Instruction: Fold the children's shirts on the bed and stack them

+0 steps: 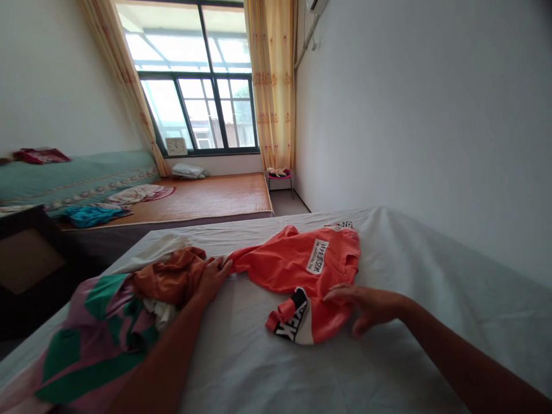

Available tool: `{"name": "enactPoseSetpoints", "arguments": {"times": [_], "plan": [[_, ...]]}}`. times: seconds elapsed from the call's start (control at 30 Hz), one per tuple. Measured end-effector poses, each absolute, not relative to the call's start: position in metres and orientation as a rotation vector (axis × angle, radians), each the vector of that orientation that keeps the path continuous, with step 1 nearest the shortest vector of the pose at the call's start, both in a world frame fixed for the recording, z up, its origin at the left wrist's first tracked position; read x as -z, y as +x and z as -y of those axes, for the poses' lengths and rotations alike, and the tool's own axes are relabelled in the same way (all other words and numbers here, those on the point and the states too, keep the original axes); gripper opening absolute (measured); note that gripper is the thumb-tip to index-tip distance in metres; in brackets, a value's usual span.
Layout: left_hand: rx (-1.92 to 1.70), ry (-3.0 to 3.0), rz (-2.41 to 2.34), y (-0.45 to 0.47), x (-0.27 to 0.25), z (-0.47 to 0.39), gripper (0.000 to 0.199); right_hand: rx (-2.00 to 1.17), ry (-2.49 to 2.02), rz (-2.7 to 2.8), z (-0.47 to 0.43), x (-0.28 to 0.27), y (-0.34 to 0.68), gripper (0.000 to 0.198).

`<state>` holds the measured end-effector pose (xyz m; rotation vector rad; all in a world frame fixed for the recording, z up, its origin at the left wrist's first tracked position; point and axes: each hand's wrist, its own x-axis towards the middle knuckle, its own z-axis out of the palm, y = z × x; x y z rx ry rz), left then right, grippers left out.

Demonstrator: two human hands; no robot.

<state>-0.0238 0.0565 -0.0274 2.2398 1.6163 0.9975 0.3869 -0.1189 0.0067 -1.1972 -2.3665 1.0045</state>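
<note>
An orange-red T-shirt (276,261) lies spread on a pale sheet, its white label printed with dark letters facing up. The near sleeve, banded in black and white with lettering, is folded over on itself. At the shirt's left end, my left hand (214,277) has its fingers closed on the hem. My right hand (366,303) rests its stretched fingers on the shirt near the base of that sleeve, thumb apart. Just left of my left hand is a rust-brown garment (172,276), heaped with a pink and green garment (95,333) and some white cloth (150,253).
The sheet-covered bed (409,368) meets a white wall on the right. Beyond it stands another bed with a brown mat (224,198), holding a blue cloth (95,215). A dark cabinet (26,259) is at left, a small stool (280,174) by the curtain.
</note>
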Motion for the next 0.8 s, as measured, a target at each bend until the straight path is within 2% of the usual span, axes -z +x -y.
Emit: {"name": "enactPoseSetpoints", "arguments": {"times": [0.03, 0.13, 0.2, 0.33, 0.5, 0.8], "plan": [[-0.99, 2.248, -1.63, -0.024, 0.028, -0.057, 0.034, -0.944, -1.186, 2.363, 0.124, -0.002, 0.382, 0.069], [-0.957, 2.268, -1.613, -0.026, 0.032, -0.061, 0.029, -0.774, -1.149, 2.217, 0.128, 0.016, 0.371, 0.032], [-0.919, 2.283, -1.595, -0.027, 0.034, -0.062, 0.03, -0.729, -1.193, 2.033, 0.126, 0.027, 0.369, 0.024], [-0.883, 2.275, -1.593, -0.025, 0.035, -0.059, 0.032, -0.857, -1.322, 1.729, 0.121, 0.04, 0.38, 0.034], [-0.859, 2.265, -1.625, -0.02, 0.033, -0.053, 0.04, -0.977, -1.288, 1.631, 0.119, 0.04, 0.393, 0.048], [-0.772, 2.353, -1.633, -0.019, 0.042, -0.049, 0.038, -0.95, -1.349, 1.44, 0.11, 0.057, 0.411, 0.046]]}}
